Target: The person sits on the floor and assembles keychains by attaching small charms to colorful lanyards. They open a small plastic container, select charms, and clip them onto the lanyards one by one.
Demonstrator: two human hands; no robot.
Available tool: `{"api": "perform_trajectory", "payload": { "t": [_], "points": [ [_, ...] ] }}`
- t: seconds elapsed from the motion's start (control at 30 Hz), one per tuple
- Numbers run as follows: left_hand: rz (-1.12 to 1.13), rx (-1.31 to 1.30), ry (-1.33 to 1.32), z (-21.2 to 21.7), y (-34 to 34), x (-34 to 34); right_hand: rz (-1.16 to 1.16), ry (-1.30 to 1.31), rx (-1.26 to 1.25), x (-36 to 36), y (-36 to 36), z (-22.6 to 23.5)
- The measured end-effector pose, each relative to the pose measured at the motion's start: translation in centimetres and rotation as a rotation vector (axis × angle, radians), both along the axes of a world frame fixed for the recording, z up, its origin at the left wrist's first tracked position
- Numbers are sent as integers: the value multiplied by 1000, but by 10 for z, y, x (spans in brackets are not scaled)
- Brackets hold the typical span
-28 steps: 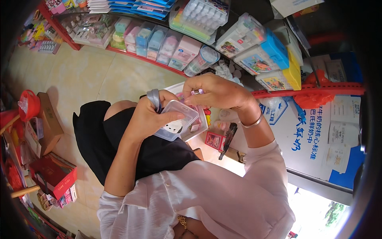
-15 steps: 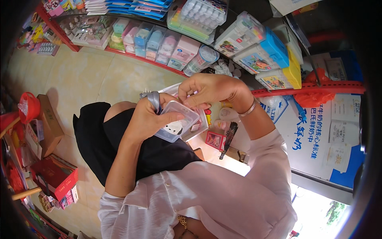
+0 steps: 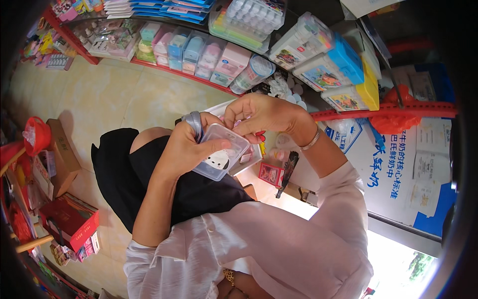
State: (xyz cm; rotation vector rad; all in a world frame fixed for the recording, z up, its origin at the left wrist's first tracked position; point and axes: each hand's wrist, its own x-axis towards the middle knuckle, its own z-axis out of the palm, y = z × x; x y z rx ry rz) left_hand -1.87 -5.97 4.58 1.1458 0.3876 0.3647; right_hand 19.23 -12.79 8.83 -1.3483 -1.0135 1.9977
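My left hand grips a clear plastic case with a white cartoon dog face on it, thumb laid across its front. A shiny grey band sits at the back of this hand. At the case's upper corner my right hand has its fingers pinched together. Something small and pinkish shows by those fingertips, too hidden to name. Below both hands lies a white tray, mostly covered by them, with pink items in it.
Ahead, a red-edged shelf holds boxed goods and clear tubs. Carry cases with blue and yellow sides stand at the right, above a white printed board. A red card box lies beside the tray. On the left floor are a red bucket and cartons.
Both hands stay almost in place around the case. The right fingers shift slightly at its upper corner, and the view moves a little.
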Motion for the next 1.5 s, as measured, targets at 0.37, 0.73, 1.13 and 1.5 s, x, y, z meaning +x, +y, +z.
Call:
{"api": "perform_trajectory", "payload": {
  "t": [0.37,0.73,1.13,1.5],
  "points": [
    [37,60,16,-5,-2,4,30,-144,116,-3,-5,9],
    [-15,8,52,-4,1,2,-60,-812,679,-34,-21,39],
    [160,31,38,-7,-3,3,-309,-786,841,-48,-22,21],
    [294,-32,-46,-10,0,4,-795,-213,602,-77,-20,-25]
  ]
}}
